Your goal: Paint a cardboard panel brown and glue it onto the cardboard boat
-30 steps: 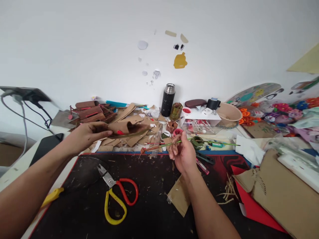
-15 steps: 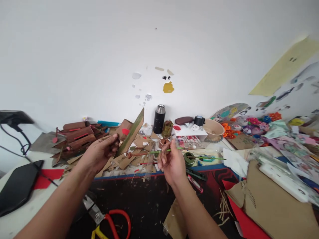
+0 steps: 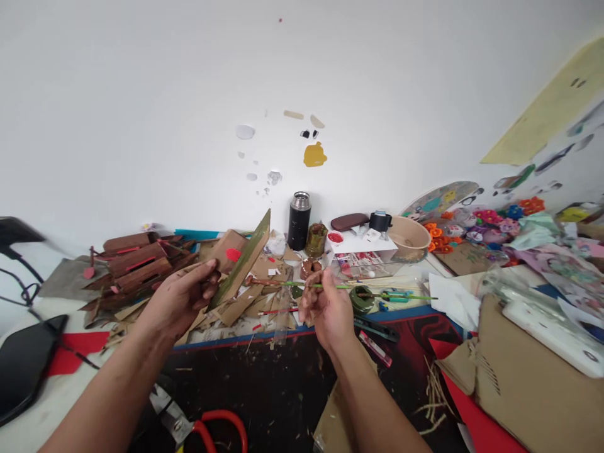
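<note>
I see the left hand (image 3: 182, 302) grasping a tilted cardboard strip (image 3: 240, 261) by its lower end, raised above the scrap pile (image 3: 250, 296) at the table's far left, while the right hand (image 3: 325, 308) pinches what appears to be a green-handled paintbrush (image 3: 330, 286) lying level, just right of it.

The left hand (image 3: 182, 301) holds a painted cardboard piece (image 3: 243, 258) tilted up on edge. The right hand (image 3: 325, 305) grips a green-handled brush (image 3: 321, 285) lying level, its tip near the cardboard. Scissors (image 3: 207, 428) lie on the black mat (image 3: 274, 390) below.
</note>
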Tool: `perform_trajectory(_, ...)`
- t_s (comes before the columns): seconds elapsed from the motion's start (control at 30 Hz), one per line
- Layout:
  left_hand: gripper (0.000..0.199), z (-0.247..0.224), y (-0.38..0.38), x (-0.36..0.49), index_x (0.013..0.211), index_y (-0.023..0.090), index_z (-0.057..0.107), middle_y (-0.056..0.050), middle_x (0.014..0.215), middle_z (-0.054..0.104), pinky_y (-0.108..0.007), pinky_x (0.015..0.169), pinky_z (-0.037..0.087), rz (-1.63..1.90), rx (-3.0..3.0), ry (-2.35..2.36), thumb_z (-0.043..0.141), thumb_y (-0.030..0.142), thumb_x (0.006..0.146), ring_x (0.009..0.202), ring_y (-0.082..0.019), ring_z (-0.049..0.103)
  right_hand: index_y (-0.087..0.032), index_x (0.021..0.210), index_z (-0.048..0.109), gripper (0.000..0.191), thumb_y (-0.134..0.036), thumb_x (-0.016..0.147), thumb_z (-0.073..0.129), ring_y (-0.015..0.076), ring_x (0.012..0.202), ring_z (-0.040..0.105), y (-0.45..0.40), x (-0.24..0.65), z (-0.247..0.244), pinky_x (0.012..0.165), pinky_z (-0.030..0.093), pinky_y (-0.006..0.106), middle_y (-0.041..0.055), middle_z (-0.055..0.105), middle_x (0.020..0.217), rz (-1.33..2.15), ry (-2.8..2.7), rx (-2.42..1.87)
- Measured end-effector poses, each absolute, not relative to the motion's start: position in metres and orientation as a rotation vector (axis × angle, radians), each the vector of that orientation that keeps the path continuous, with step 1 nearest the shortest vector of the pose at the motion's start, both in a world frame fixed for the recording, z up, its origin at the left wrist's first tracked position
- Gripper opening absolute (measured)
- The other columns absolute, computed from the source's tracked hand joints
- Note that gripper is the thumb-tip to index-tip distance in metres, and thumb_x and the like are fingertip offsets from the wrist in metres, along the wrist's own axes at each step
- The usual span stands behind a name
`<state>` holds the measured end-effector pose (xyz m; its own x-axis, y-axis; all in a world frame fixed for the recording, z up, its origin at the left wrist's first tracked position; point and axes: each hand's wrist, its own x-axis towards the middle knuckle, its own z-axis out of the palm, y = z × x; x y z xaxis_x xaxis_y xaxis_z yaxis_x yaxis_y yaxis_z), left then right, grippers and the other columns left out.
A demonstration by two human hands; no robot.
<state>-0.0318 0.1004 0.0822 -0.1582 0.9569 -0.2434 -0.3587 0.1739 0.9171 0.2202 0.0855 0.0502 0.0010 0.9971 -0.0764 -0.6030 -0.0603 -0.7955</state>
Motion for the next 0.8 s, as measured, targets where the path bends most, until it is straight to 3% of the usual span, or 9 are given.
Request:
perform_trajectory(0.17,0.035,0.082,0.1,-0.027,0.074,0.016,0.063,0.005,0.062,0.057,-0.013,0.032,0.02,1.316,0.611,1.18,0.092,0.029,0.06,0.041,-0.004,0.04,-0.019,0.086,0.071,0.054,-0.073,0.083,0.074,0.0142,0.034,0.056,0.082,0.222,0.053,0.029,0.032,0.021,-0.0011,0.062,0.051,1.478,-0.698,-0.768)
perform_trajectory(0.4,0.027,0.081,0.099,-0.019,0.077,0.017,0.062,0.004,0.063,0.057,-0.012,0.031,0.018,1.317,0.507,1.21,0.086,0.024,0.066,0.04,-0.005,0.039,-0.019,0.077,0.065,0.054,-0.073,0.084,0.074,0.0142,0.035,0.058,0.081,0.222,0.055,0.03,0.034,0.02,-0.0006,0.063,0.051,1.488,-0.704,-0.74)
perform_trajectory(0.8,0.026,0.083,0.096,-0.011,0.078,0.017,0.062,0.006,0.062,0.054,-0.011,0.029,0.018,1.294,0.432,1.2,0.085,0.024,0.067,0.038,-0.004,0.037,-0.019,0.078,0.066,0.057,-0.075,0.081,0.075,0.0138,0.033,0.057,0.081,0.219,0.054,0.028,0.033,0.02,0.0,0.064,0.051,1.498,-0.69,-0.778)
